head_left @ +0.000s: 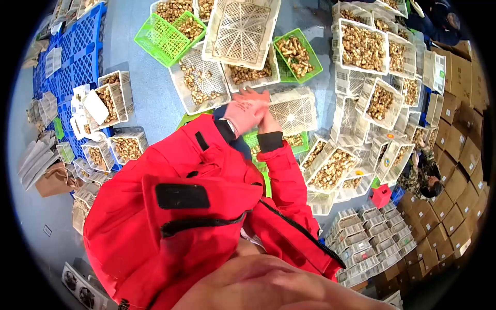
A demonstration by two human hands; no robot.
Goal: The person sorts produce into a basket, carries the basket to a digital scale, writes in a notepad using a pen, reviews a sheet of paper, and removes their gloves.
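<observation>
My left hand (244, 114), in a pink glove, lies across my bare right hand (252, 93) in front of my chest. The glove hides the left fingers' grip. Beyond it the right fingers stick out, slightly spread. Just past my hands stands a white crate (230, 93) of small brown-and-cream pieces that look like mushrooms. A large white crate (242, 33) with a thin layer at most in it rests above its neighbours. To the right of my hands is a white lattice crate (294, 111). Green baskets (163, 39) flank the group, one of them (316, 67) on the right.
Stacked white crates (364, 46) of brown pieces line the right side. More crates (129, 147) stand at left by blue pallets (77, 67). Cardboard boxes (460, 170) are piled far right, near a person in camouflage (426, 173). Another person (439, 20) is at upper right.
</observation>
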